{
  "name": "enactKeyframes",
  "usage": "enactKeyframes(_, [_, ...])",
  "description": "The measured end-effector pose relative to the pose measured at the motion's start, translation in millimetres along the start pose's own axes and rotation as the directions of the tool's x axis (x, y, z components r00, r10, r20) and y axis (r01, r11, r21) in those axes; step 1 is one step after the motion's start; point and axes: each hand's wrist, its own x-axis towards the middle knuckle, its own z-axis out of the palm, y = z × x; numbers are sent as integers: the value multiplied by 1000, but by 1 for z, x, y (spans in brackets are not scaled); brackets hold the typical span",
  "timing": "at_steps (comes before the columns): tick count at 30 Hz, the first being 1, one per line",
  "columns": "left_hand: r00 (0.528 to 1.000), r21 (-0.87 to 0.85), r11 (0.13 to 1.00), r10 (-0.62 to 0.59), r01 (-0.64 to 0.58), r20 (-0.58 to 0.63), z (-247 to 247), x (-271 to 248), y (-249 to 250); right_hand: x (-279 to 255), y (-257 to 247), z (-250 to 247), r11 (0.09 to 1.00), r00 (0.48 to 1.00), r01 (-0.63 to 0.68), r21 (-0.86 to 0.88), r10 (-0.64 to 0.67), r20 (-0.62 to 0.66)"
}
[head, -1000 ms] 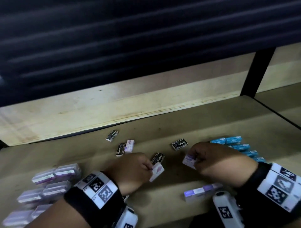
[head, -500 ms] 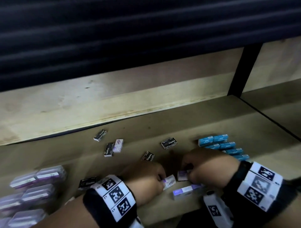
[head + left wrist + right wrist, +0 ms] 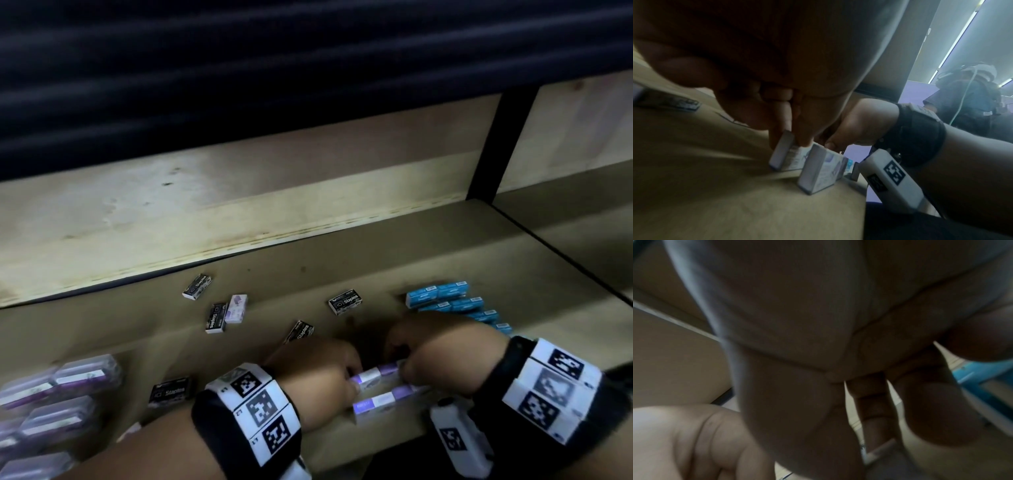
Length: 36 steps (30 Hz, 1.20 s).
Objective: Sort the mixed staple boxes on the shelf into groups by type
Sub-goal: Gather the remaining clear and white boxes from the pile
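Observation:
Near the shelf's front edge, two small white-and-purple staple boxes (image 3: 376,373) stand on edge, end to end. My left hand (image 3: 354,378) pinches the left one (image 3: 783,155) between thumb and fingers. My right hand (image 3: 402,368) pinches the right one, whose far end is hidden under the fingers. Just in front of them stands a row of the same boxes (image 3: 387,401). One more white-and-purple box (image 3: 237,308) lies loose farther back beside a black one. The right wrist view shows only a blurred palm and fingers.
Several black staple boxes lie scattered: (image 3: 197,287), (image 3: 216,317), (image 3: 345,301), (image 3: 300,331), (image 3: 170,392). Blue boxes (image 3: 452,301) are grouped behind my right hand. Clear purple cases (image 3: 68,394) are piled at the left. A black upright post (image 3: 493,147) stands at the back right.
Both hands came down and toward the front edge, each with a white-and-purple box. The two boxes now meet end to end behind the front row.

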Motion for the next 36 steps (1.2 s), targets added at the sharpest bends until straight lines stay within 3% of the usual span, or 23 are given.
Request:
enactKeyframes(11, [999,-23,999,28,-28,-16,-3,-3,0,-5,0,-5,1000,1000,18,-9,-18,-12])
enactKeyframes(19, [988,-204,975,-117,94,-104,-11,-27,-26,-7,-4,-9,995,979,42,93,-22,-205])
enactKeyframes(25, [972,-282,950,-181,133,-151,-20,-52,-45,-3,-21,-8,993,978,70,99,-49,-203])
enactKeyframes(31, [925,-367,907,-303,207,-228,-21,-77,-70,4,-53,-16,987,977,137,88,-120,-177])
enactKeyframes(36, [901,-358,904,-340,233,-270,-19,-96,-86,13,-85,-26,990,966,144,-11,-143,-216])
